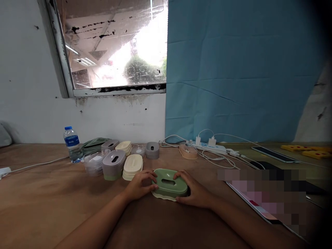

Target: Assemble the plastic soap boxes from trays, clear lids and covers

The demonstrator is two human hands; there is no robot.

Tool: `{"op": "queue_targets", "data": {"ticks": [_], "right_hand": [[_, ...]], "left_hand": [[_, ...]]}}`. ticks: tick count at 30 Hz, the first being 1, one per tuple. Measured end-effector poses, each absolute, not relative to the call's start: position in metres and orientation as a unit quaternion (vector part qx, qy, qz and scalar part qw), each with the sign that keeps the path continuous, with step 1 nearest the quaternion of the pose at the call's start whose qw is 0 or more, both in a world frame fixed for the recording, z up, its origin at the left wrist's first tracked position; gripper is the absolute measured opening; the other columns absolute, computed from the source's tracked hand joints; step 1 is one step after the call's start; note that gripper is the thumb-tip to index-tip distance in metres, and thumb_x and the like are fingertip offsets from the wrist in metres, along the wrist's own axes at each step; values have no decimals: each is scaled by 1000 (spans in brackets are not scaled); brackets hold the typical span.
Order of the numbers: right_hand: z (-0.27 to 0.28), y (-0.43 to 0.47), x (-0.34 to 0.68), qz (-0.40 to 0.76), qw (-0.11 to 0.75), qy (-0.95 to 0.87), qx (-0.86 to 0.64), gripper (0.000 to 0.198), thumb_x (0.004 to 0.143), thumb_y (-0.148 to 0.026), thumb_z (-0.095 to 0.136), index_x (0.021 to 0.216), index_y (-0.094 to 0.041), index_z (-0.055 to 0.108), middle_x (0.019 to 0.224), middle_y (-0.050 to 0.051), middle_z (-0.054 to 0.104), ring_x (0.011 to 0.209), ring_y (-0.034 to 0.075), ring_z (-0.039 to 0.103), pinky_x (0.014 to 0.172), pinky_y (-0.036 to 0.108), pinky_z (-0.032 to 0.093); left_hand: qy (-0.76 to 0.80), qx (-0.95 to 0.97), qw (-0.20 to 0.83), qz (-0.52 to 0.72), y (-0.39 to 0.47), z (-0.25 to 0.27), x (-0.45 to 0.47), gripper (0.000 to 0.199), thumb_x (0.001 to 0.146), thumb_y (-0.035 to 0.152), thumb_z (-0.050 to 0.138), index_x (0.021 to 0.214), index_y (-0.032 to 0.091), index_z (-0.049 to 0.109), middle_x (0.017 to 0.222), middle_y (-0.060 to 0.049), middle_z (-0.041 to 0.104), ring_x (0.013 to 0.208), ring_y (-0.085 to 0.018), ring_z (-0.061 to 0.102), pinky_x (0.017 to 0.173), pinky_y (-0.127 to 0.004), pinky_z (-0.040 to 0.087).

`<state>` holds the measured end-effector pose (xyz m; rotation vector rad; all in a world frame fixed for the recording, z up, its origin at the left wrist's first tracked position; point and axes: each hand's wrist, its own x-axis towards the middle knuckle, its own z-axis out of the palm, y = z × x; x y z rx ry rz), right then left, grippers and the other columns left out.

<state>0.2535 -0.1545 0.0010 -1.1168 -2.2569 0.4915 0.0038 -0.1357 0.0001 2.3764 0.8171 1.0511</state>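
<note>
In front of me on the table is a green oval cover (pixel 168 188) with a long slot in its top. A cream, wavy-edged piece (pixel 163 197) shows beneath its front edge. My left hand (pixel 141 185) grips the cover's left end, fingers on top and thumb at the front. Around the right end curls my right hand (pixel 193 190), its fingers on the upper rim and thumb low at the front. Just behind my left hand stand a stack of cream oval pieces (pixel 133 166) and a lilac-grey slotted box (pixel 113 162) with a green bottom.
Clear plastic containers (pixel 93 162), a grey slotted piece (pixel 152 150) and a water bottle (pixel 72 145) stand farther back. A peach-coloured piece (pixel 188 151) lies near a power strip (pixel 207 148) with loose white cables. A tablet (pixel 255 204) with a blurred screen is at right.
</note>
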Motion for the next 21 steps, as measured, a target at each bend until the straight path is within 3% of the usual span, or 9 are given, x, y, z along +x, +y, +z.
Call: {"op": "queue_targets", "data": {"ticks": [8, 13, 18, 21], "right_hand": [[0, -155, 254, 192, 256, -842, -434, 48, 60, -38, 66, 101, -23, 48, 110, 5, 45, 103, 24, 42, 87, 34, 36], [6, -159, 256, 241, 210, -853, -412, 57, 62, -47, 64, 112, -27, 44, 117, 5, 40, 108, 24, 41, 90, 35, 36], [5, -156, 257, 242, 207, -853, -413, 63, 61, -49, 65, 116, -28, 43, 123, 6, 38, 113, 26, 38, 94, 37, 33], [4, -156, 257, 234, 207, -856, -412, 64, 61, -47, 65, 117, -28, 43, 122, 6, 39, 112, 25, 39, 93, 36, 34]], "left_hand": [[296, 864, 224, 342, -132, -1, 3, 16, 76, 32, 55, 82, 17, 60, 101, -8, 59, 99, -17, 52, 88, -30, 40], [293, 882, 203, 308, -137, 0, 1, 17, 76, 33, 55, 81, 18, 59, 98, -6, 60, 95, -16, 54, 84, -27, 41], [318, 906, 44, 277, -140, 16, 3, 20, 75, 36, 52, 84, 19, 57, 91, -6, 60, 88, -20, 54, 81, -31, 40], [423, 851, -64, 305, -115, 33, 7, 18, 80, 31, 42, 86, 18, 53, 87, -7, 59, 87, -20, 53, 82, -32, 38]]}}
